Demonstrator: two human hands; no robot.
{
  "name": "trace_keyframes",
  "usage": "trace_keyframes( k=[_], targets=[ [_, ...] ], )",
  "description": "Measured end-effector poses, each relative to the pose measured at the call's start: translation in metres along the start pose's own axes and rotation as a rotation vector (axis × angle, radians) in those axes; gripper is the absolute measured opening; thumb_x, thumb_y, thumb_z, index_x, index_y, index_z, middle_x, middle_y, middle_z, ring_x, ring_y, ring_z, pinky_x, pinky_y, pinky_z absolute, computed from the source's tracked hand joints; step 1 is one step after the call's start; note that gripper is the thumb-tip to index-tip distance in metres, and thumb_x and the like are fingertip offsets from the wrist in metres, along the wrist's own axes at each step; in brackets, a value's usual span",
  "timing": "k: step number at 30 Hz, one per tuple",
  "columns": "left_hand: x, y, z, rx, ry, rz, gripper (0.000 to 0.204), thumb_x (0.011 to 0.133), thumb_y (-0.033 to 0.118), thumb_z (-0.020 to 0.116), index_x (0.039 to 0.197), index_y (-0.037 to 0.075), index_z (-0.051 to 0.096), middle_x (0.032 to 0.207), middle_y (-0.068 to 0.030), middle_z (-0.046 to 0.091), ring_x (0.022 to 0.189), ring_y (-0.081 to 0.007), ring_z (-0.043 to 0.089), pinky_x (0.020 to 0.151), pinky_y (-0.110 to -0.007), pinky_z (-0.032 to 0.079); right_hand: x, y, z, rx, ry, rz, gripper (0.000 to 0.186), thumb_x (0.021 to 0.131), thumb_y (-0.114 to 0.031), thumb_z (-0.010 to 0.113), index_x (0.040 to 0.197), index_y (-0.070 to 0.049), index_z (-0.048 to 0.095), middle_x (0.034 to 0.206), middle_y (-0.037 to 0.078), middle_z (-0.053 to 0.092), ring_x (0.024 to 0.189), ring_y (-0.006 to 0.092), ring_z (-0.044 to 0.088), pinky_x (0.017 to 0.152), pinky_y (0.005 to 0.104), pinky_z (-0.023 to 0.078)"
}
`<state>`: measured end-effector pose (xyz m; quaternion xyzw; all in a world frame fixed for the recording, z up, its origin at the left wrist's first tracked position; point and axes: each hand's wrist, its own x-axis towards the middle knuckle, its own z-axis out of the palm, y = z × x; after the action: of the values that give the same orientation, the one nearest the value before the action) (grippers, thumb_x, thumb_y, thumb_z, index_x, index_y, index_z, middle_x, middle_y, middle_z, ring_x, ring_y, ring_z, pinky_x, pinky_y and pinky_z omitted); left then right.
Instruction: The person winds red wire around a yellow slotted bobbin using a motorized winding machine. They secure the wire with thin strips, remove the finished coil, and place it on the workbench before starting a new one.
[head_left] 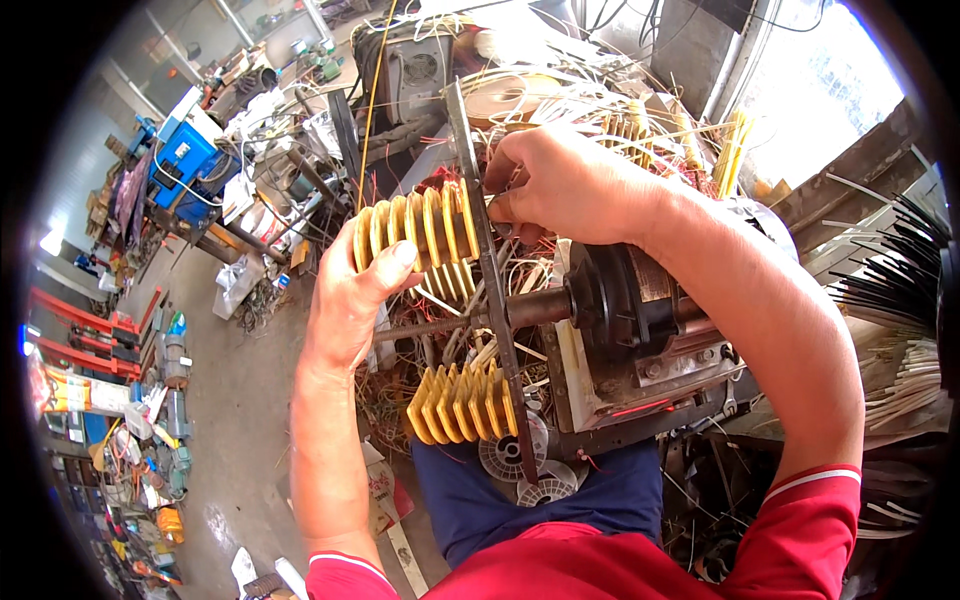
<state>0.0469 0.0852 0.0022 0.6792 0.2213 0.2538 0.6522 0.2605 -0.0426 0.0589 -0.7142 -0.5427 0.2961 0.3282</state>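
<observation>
My left hand (342,300) is wrapped round the upper yellow ribbed coil former (420,228), its thumb pressed on the ribs. That former sits against the left side of a long dark metal bar (492,300). On the bar's other side, my right hand (565,185) is closed, fingertips pinched close to the bar's upper part; what lies between them I cannot make out. A second yellow ribbed former (460,403) is fixed lower on the same bar, nearer to me. A thick shaft (540,306) joins the bar's middle to a dark motor-like machine (612,300).
Behind the bar lies a tangle of pale sleeving strands (590,100) with a grey vented box (415,65). Bundles of black tubes (905,265) stick out at the right. Two spools (515,450) are beneath the bar by my legs. Red metal frames (85,335) stand far left.
</observation>
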Motion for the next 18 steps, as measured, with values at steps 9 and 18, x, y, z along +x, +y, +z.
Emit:
trace_keyframes(
  k=[9,18],
  targets=[
    [0.003,-0.004,-0.004,0.013,-0.016,0.0,0.068,0.088,0.039,0.072,0.138,0.0,0.049,0.127,-0.0099,0.062,0.11,-0.0182,0.066,0.091,-0.035,0.057,0.001,0.008,0.003,-0.324,0.03,-0.272,0.037,0.08,-0.016,0.079,0.105,0.007,0.065,0.094,0.02,0.071,0.09,0.0272,0.07,0.079,0.0383,0.054],
    [0.002,-0.002,-0.003,0.01,-0.024,-0.003,0.066,0.087,0.039,0.073,0.137,0.002,0.052,0.125,-0.0076,0.064,0.11,-0.0164,0.066,0.09,-0.034,0.057,0.005,0.01,0.001,-0.138,0.002,-0.053,0.022,0.093,-0.013,0.066,0.106,0.005,0.067,0.083,0.014,0.072,0.073,0.0199,0.07,0.068,0.033,0.057]
  ],
)
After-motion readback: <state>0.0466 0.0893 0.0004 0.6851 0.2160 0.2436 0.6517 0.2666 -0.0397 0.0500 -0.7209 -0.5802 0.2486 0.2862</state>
